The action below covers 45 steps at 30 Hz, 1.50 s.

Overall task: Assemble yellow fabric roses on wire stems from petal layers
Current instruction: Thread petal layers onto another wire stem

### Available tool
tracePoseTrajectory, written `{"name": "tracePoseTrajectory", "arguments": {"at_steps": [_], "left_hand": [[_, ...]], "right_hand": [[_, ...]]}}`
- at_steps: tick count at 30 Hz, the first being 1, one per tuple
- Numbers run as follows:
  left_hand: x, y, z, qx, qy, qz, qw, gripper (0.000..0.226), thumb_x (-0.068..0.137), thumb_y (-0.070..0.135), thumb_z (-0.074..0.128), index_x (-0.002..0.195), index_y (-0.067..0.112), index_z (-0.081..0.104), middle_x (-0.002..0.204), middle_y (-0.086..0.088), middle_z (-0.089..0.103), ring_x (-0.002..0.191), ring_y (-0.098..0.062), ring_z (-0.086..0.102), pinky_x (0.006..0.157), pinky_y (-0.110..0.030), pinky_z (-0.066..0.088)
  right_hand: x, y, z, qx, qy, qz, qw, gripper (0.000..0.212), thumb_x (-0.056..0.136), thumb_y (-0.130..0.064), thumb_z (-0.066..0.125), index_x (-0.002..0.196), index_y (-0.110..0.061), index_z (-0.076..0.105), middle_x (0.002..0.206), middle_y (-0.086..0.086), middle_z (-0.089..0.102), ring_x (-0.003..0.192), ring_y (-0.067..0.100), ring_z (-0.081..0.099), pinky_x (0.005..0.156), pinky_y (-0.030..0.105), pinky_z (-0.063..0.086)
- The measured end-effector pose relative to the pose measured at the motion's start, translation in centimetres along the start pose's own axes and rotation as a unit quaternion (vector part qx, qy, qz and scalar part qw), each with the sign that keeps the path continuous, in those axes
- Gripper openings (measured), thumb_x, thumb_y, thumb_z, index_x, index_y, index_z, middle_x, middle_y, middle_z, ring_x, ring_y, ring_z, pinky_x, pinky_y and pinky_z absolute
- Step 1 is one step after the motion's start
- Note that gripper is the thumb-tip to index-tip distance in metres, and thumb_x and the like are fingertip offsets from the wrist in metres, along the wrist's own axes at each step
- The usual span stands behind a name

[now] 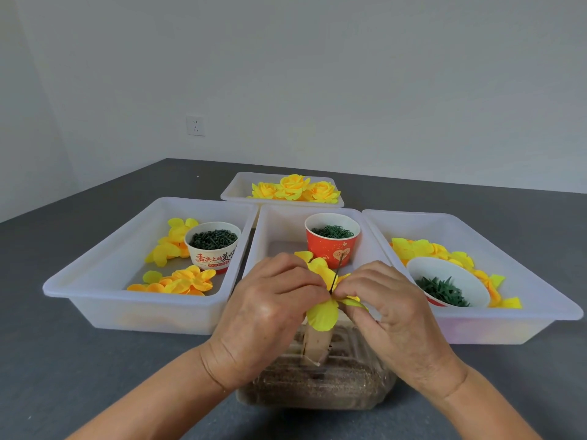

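A yellow petal layer (pixel 320 314) sits threaded on a thin dark wire stem (pixel 336 276) that sticks up between my hands. My left hand (pixel 263 315) pinches the petals from the left, right at the wire. From the right, my right hand (pixel 394 315) pinches the petal layer at the same spot. Both hands hover over a clear container of brown granules (pixel 317 385). Three finished yellow roses (pixel 293 187) lie in the far tray (pixel 235 188).
Left tray (pixel 95 281) holds loose yellow petals (pixel 181 281) and a white cup of dark green pieces (pixel 213 244). Middle tray (pixel 273 223) has a red cup of green rings (pixel 332 238). Right tray (pixel 508 312) holds petals (pixel 422 247) and a bowl of green calyxes (pixel 444 289).
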<state>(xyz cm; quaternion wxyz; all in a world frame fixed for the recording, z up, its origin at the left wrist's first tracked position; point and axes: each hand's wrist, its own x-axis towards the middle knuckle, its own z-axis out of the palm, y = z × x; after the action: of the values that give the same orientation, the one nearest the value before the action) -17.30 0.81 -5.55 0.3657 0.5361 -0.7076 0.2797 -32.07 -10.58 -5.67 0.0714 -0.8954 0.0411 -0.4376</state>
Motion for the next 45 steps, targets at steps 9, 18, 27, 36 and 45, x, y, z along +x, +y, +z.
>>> {"name": "tracePoseTrajectory", "arguments": {"at_steps": [9, 18, 27, 36, 45], "left_hand": [[-0.7, -0.2, 0.1, 0.026, -0.013, 0.032, 0.999, 0.042, 0.099, 0.017, 0.037, 0.081, 0.011, 0.074, 0.09, 0.002, 0.071, 0.091, -0.016, 0.055, 0.077, -0.032, 0.046], [-1.0, -0.6, -0.5, -0.007, -0.052, 0.0, 0.999, 0.024, 0.081, 0.001, 0.057, 0.093, 0.013, 0.074, 0.099, 0.006, 0.07, 0.099, -0.017, 0.059, 0.087, -0.032, 0.045], [-0.2, -0.3, -1.5, -0.226, 0.018, -0.267, 0.937, 0.016, 0.085, 0.031, 0.064, 0.086, 0.02, 0.075, 0.095, 0.012, 0.07, 0.099, -0.004, 0.061, 0.086, -0.013, 0.043], [0.5, -0.1, -0.1, -0.281, -0.082, -0.317, 0.902, 0.012, 0.065, 0.036, 0.072, 0.074, 0.03, 0.075, 0.087, 0.012, 0.07, 0.089, 0.002, 0.062, 0.083, -0.014, 0.045], [1.0, -0.4, 0.0, -0.288, -0.121, -0.326, 0.892, 0.012, 0.07, 0.011, 0.08, 0.069, 0.021, 0.074, 0.082, 0.014, 0.069, 0.083, 0.001, 0.062, 0.08, -0.012, 0.045]], "right_hand": [[-0.5, -0.3, 0.0, -0.069, -0.02, -0.036, 0.997, 0.011, 0.072, 0.002, 0.067, 0.077, -0.008, 0.07, 0.079, -0.001, 0.066, 0.074, 0.025, 0.059, 0.063, 0.035, 0.046], [-0.7, 0.0, -0.6, 0.021, -0.035, 0.041, 0.998, 0.019, 0.067, -0.006, 0.071, 0.085, -0.013, 0.074, 0.094, -0.006, 0.067, 0.091, 0.018, 0.06, 0.077, 0.038, 0.05], [-0.7, -0.1, -1.8, 0.188, -0.029, 0.186, 0.964, 0.022, 0.072, -0.009, 0.059, 0.084, -0.02, 0.074, 0.097, -0.013, 0.069, 0.103, 0.004, 0.059, 0.088, 0.009, 0.04], [-0.1, -0.5, 0.2, 0.227, -0.041, 0.283, 0.931, 0.024, 0.073, -0.012, 0.079, 0.067, -0.034, 0.073, 0.086, -0.016, 0.069, 0.091, 0.001, 0.062, 0.082, 0.017, 0.046], [0.8, 0.4, -0.4, 0.253, -0.11, 0.3, 0.913, 0.015, 0.072, -0.013, 0.079, 0.067, -0.026, 0.076, 0.088, -0.014, 0.071, 0.088, -0.001, 0.063, 0.084, 0.022, 0.046]]}}
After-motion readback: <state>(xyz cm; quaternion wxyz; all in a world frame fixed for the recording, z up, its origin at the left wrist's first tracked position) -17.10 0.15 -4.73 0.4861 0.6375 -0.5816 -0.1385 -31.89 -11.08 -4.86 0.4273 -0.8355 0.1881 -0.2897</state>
